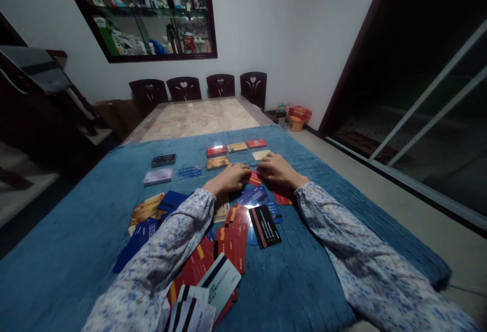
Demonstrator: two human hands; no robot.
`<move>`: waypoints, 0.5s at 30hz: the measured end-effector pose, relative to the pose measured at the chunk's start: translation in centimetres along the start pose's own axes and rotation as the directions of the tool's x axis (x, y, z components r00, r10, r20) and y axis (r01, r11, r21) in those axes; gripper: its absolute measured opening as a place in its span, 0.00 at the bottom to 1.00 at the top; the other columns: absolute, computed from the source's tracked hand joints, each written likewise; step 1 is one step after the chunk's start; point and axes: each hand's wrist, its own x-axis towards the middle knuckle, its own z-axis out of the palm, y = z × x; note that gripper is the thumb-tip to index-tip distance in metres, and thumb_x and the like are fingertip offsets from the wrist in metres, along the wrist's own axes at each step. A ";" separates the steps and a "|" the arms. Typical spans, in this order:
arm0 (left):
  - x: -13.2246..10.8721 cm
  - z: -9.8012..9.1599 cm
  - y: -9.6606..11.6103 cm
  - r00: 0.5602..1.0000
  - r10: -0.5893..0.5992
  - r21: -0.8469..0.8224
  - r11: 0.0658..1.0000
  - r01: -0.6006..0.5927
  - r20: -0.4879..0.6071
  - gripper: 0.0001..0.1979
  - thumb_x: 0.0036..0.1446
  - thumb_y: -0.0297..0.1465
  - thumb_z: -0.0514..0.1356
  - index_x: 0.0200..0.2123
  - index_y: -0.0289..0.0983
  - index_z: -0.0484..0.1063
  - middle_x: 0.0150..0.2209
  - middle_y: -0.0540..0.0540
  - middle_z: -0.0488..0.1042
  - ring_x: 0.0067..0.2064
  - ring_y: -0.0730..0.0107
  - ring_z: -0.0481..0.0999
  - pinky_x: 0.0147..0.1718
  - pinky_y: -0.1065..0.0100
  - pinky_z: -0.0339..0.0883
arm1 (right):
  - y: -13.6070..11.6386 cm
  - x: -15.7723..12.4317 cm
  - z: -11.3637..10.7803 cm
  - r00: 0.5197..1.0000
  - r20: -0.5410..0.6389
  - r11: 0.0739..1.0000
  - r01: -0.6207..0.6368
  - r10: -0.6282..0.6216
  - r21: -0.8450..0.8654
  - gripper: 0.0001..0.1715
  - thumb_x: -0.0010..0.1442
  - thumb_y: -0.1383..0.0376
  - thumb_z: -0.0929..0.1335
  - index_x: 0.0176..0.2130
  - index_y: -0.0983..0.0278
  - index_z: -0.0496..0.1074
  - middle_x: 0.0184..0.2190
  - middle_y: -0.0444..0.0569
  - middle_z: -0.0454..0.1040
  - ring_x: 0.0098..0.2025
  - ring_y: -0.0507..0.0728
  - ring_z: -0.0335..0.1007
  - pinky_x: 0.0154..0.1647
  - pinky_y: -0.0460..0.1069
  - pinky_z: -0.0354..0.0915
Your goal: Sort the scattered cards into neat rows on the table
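My left hand (231, 177) and my right hand (279, 169) are close together over the blue cloth, fingers curled in. Between them, a red card (254, 178) with yellow stripes is held at its two sides. Under and in front of the hands lie loose blue cards (254, 196) and a black card (265, 226) with a stripe. Another red card (282, 198) shows partly below my right wrist. Just past my right fingers is a cream card (261, 155). A gold stack (218, 163) sits beyond my left hand.
Loose red cards (234, 235) and silver cards (219, 284) spread near me. Blue cards (137, 240) and gold cards (147, 208) lie left of my sleeve. Farther stacks include black (163, 160), silver (158, 176) and red (256, 143). Chairs (184, 88) stand behind the table (201, 113).
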 end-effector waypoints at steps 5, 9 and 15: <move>-0.4 0.4 0.2 0.999 -0.027 -0.006 1.000 0.027 -0.018 0.11 0.68 0.31 0.54 0.46 0.37 0.76 0.51 0.40 0.76 0.53 0.58 0.73 0.49 0.61 0.67 | -0.4 -0.6 0.0 1.000 0.000 0.999 0.013 -0.013 0.034 0.14 0.68 0.58 0.67 0.43 0.63 0.81 0.41 0.56 0.79 0.46 0.61 0.64 0.46 0.54 0.58; -0.3 0.7 0.9 0.997 -0.078 0.079 0.994 0.080 -0.027 0.15 0.72 0.36 0.51 0.48 0.37 0.75 0.51 0.38 0.76 0.53 0.56 0.73 0.50 0.58 0.66 | -0.6 -0.8 0.0 1.000 0.003 0.998 0.031 -0.031 0.055 0.20 0.69 0.52 0.66 0.42 0.63 0.81 0.43 0.56 0.79 0.47 0.62 0.64 0.48 0.55 0.58; -0.4 0.4 1.2 0.994 -0.105 0.105 0.989 0.106 -0.018 0.15 0.71 0.36 0.52 0.48 0.35 0.75 0.52 0.37 0.75 0.54 0.54 0.71 0.53 0.53 0.65 | -0.6 -1.2 -0.2 0.998 0.046 0.995 0.047 -0.051 0.093 0.22 0.66 0.49 0.68 0.44 0.63 0.81 0.48 0.57 0.79 0.51 0.64 0.64 0.51 0.59 0.60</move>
